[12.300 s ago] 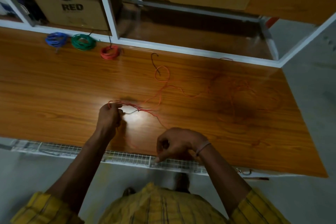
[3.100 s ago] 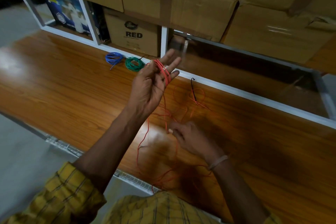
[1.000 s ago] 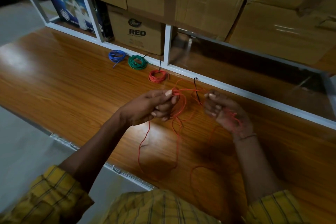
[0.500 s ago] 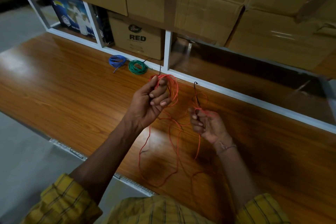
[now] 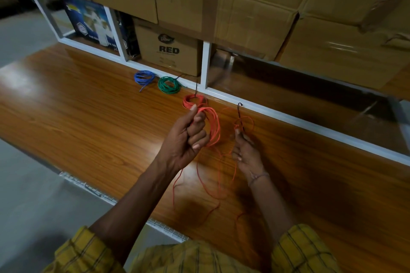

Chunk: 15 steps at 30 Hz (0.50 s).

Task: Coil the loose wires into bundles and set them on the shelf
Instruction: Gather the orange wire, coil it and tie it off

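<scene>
1. My left hand (image 5: 188, 137) is raised over the glossy wooden tabletop (image 5: 88, 122), fingers curled around several loops of thin orange-red wire (image 5: 214, 126).
2. From those loops the loose wire hangs down and trails in slack curves on the tabletop between my forearms.
3. My right hand (image 5: 246, 153) pinches a strand of the same wire just beside the loops; the wire's black tip (image 5: 239, 108) sticks up above my fingers.
4. Three finished bundles lie at the back edge of the tabletop, by the white shelf frame (image 5: 205, 64): a blue coil (image 5: 144, 77), a green coil (image 5: 169, 84) and a red coil (image 5: 190, 101) just behind my left thumb.
5. A brown cardboard box printed "RED" (image 5: 168, 49) sits on the shelf behind them.
</scene>
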{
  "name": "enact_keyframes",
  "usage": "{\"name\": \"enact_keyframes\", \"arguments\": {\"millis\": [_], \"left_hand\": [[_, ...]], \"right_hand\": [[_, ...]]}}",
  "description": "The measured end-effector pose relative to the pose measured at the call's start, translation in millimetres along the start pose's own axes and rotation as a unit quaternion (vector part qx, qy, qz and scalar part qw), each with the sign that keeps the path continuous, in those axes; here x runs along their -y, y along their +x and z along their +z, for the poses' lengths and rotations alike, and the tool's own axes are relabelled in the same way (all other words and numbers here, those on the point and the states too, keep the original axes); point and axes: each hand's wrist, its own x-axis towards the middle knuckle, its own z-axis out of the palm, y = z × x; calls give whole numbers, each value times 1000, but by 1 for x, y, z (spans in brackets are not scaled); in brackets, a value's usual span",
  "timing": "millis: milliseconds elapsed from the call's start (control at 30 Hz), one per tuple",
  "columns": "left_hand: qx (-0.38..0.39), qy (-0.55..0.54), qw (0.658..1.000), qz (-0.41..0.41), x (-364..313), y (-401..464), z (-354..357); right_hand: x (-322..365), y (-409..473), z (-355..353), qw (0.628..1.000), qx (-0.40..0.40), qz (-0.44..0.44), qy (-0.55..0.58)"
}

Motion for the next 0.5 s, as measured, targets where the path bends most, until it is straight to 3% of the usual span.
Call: {"name": "enact_keyframes", "arguments": {"millis": [133,333,400,500], "left_hand": [[10,31,999,9,-8,-12,4],[20,53,998,26,-34,-29,7],[18,37,999,25,-36,-32,8],[40,29,998,28,-39,-34,12]], "right_hand": [[-4,14,-14,996,-83,13,9],[-5,26,-21,978,-168,10,-121],[-9,28,-18,952,-191,-34,-238],[-22,31,-24,868,-243,-64,-429]]}}
